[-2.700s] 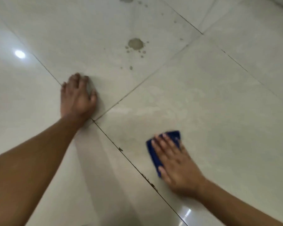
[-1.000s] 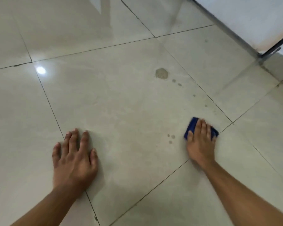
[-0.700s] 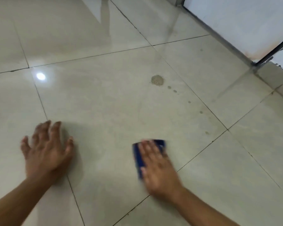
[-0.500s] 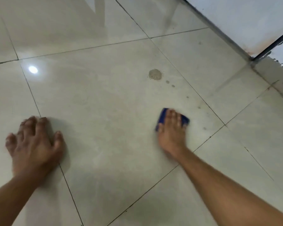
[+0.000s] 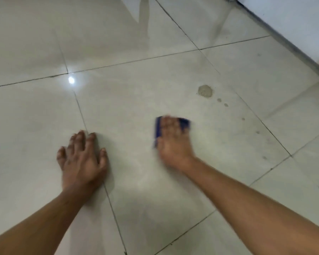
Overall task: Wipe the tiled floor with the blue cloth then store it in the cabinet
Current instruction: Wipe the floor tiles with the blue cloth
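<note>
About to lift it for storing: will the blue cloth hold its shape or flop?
Probably floppy: the blue cloth lies flat and folded under the right hand. Likely light, since straight fingers alone slide it. It seems to glide easily over the glossy tiled floor.

White wall base (image 5: 291, 17) at upper right, round light reflection (image 5: 71, 80)

Dim, lamp glare (image 5: 71, 80) on tiles; seemingly motion-blurred.

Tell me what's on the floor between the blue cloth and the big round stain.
In the head view, nothing: only bare tile lies between the blue cloth under the right hand and the stain.
</note>
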